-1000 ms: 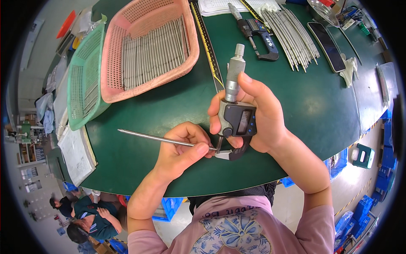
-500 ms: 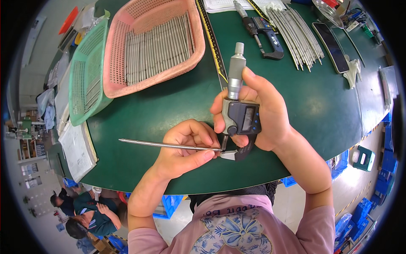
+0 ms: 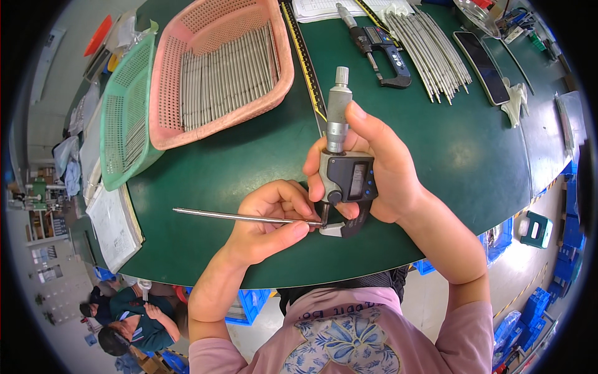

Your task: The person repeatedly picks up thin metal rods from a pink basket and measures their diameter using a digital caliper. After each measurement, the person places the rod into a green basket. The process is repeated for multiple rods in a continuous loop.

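My left hand pinches a thin metal rod that points out to the left. The rod's right end sits in the jaw gap of a digital micrometer, between spindle and anvil as far as I can see. Around the micrometer's frame my right hand is wrapped, its thumb up on the grey thimble. The small display faces up. Fingers partly cover the lower frame.
A pink basket full of metal rods stands left of centre, beside a green basket with more rods. At the back lie a second micrometer, a rod bundle and a phone. Papers lie left. A person is at lower left.
The micrometer and both hands appear slightly shifted left, along with much of the bench in the picture. The rod's end stays at the micrometer's jaws, and both grips look the same.
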{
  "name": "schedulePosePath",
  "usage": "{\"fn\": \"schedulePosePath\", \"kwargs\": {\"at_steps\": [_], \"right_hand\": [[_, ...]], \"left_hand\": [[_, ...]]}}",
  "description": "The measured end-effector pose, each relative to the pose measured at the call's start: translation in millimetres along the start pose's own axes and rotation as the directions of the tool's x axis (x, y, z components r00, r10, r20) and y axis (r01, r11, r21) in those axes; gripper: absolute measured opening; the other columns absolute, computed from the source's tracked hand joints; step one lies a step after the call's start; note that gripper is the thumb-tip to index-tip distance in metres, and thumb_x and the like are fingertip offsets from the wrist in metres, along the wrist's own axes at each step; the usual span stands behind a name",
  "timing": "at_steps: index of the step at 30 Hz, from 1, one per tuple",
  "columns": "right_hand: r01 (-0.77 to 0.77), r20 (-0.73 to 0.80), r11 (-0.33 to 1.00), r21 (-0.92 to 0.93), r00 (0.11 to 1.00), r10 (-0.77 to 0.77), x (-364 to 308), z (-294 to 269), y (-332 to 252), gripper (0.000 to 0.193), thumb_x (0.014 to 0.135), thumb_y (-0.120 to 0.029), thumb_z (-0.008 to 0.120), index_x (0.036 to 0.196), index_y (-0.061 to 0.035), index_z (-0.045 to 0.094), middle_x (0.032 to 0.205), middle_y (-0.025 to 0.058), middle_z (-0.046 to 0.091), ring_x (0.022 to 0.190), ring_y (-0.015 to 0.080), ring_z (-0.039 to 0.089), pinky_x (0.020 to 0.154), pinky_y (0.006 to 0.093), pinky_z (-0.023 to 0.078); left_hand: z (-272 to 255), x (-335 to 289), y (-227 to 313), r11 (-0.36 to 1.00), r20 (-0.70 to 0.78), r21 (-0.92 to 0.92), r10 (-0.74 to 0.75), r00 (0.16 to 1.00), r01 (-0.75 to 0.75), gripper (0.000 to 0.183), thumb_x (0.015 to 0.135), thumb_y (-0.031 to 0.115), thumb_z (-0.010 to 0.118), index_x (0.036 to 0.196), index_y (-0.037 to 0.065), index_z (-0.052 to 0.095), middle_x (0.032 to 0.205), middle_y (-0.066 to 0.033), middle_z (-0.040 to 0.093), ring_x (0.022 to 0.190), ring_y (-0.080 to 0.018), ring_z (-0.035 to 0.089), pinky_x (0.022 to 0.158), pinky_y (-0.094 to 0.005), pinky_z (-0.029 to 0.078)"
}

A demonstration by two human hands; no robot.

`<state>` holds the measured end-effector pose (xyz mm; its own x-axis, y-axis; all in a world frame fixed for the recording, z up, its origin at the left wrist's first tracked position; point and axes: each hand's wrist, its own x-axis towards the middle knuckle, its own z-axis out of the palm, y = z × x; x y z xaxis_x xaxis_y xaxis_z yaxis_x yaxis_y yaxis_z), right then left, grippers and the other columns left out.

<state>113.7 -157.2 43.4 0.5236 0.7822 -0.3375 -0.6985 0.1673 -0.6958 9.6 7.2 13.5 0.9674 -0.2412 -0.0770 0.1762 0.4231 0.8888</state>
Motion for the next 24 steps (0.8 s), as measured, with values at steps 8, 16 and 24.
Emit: {"fn": "schedulePosePath", "kwargs": {"at_steps": [8, 16, 24], "right_hand": [[0.024, -0.020, 1.000, -0.003, 0.999, -0.024, 1.4, 1.9, 3.0, 0.064, 0.086, -0.054, 0.025, 0.081, 0.0022, 0.055, 0.063, 0.0119, 0.058, 0.038, 0.0135, 0.043, 0.037, 0.0220, 0.035], [0.018, -0.038, 0.997, -0.075, 0.999, -0.021, 0.7, 5.3, 2.3, 0.065, 0.081, -0.058, 0.030, 0.077, 0.0012, 0.055, 0.062, 0.0125, 0.058, 0.038, 0.0135, 0.044, 0.034, 0.0216, 0.034], [0.094, -0.044, 0.992, -0.083, 0.994, -0.098, -0.5, -1.2, 0.8, 0.064, 0.080, -0.059, 0.035, 0.077, 0.0023, 0.055, 0.061, 0.0096, 0.057, 0.037, 0.0129, 0.043, 0.037, 0.0232, 0.035]], "left_hand": [[-1.1, -2.3, -1.9, 1.000, -0.019, 0.016, -0.026, 0.999, 0.026, 0.015, 0.076, 0.001, 0.059, 0.087, 0.000, 0.049, 0.087, -0.0064, 0.054, 0.079, -0.0105, 0.054, 0.070, -0.0230, 0.045], [-0.3, -2.8, -3.3, 1.000, -0.009, 0.019, -0.025, 1.000, 0.025, 0.016, 0.076, 0.003, 0.060, 0.087, 0.000, 0.049, 0.087, -0.0061, 0.053, 0.079, -0.0099, 0.054, 0.070, -0.0228, 0.043], [4.1, 0.9, -0.3, 0.994, -0.086, -0.009, -0.110, 0.990, 0.110, 0.015, 0.080, 0.009, 0.059, 0.086, 0.000, 0.049, 0.082, -0.0059, 0.054, 0.076, -0.0110, 0.054, 0.069, -0.0234, 0.044]]}}
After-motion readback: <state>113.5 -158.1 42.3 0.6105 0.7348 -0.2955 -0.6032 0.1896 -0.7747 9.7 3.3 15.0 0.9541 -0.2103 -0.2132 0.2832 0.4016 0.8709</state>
